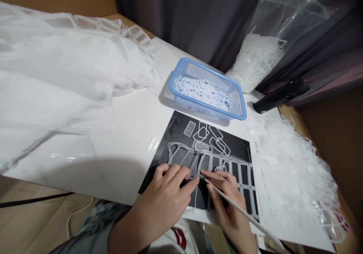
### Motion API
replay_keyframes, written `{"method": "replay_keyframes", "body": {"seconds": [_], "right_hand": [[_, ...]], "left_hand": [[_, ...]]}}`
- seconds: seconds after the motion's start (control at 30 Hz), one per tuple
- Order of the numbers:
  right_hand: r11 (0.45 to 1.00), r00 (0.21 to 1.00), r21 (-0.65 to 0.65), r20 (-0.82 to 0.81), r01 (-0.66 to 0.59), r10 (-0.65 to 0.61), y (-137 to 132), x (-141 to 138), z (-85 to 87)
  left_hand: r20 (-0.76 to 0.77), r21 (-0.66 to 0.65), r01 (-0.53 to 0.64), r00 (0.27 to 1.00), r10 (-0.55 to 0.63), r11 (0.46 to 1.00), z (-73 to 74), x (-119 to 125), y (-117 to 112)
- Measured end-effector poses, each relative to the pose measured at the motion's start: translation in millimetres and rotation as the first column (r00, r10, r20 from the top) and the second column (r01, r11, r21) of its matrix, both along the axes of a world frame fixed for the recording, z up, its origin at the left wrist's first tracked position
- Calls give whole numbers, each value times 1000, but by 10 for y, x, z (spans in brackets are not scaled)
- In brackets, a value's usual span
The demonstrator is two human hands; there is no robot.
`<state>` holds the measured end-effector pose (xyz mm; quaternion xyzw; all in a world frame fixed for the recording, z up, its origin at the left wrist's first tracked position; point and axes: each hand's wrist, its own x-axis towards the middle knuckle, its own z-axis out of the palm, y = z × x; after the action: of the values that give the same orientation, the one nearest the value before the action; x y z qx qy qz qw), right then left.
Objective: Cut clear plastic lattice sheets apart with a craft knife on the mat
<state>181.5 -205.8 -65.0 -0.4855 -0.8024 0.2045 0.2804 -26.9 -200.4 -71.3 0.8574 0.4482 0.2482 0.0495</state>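
Our left hand (170, 193) presses the lattice (210, 163) on the black mat (238, 144), whether pinching we cannot tell; our right hand (230, 195) pinches a slim tool (241, 209), which could, we judge, nick us if the lattice slips.

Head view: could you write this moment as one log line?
left hand: touching white lattice | right hand: holding slim pale stick | under lattice: black mat | beyond mat: blue basket

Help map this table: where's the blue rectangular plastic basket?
In the head view, the basket sits right of centre on the white table, beyond the black rectangular mat, with a clear plastic bag behind its right end.
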Motion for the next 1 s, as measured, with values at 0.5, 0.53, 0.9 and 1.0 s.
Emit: {"method": "replay_keyframes", "body": {"seconds": [0.5, 0.53, 0.9, 1.0], "right_hand": [[955, 978, 285, 210, -77, 16, 40, -16, -39], [957, 981, 282, 196, -68, 12, 47, -16, -47], [973, 987, 223, 137, 58, -90, 1, -62, -52], [991, 992, 81, 65, 102, -107, -18, -73, 7]], "left_hand": [[17, -22, 6, 1000, -5, 1000, -28, 21, 13], [18, -28, 9, 1000, -9, 1000, -26, 21, 15], [22, -12, 22, 1000, -22, 1000, -18, 23, 11], [-21, -8, 26, 999, -26, 1000, -8, 18, 17]]}}
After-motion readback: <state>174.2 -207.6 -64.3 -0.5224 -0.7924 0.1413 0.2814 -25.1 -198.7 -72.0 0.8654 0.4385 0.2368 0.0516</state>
